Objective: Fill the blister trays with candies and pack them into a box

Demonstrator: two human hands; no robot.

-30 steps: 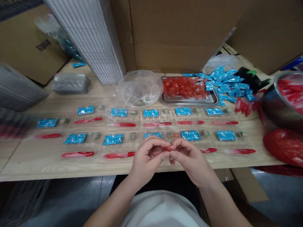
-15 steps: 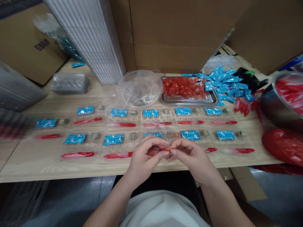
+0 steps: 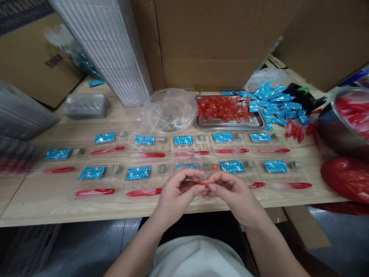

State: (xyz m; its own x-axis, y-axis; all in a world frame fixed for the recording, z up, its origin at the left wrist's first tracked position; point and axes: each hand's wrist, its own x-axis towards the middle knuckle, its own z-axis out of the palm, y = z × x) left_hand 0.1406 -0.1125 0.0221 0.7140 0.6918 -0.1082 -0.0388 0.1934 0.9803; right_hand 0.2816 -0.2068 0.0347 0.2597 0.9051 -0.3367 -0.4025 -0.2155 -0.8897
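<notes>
From the head camera, the left hand point(image 3: 178, 194) and right hand point(image 3: 234, 198) meet just above the front of the wooden table point(image 3: 57, 207), fingertips pressed together, pinching a small red piece point(image 3: 204, 183), partly hidden by the fingers. A loosened pinch could drop it among the red plastic utensils point(image 3: 143, 192) just below, and a careless wrist could knock the blue sachets point(image 3: 138, 173) out of their rows.
</notes>
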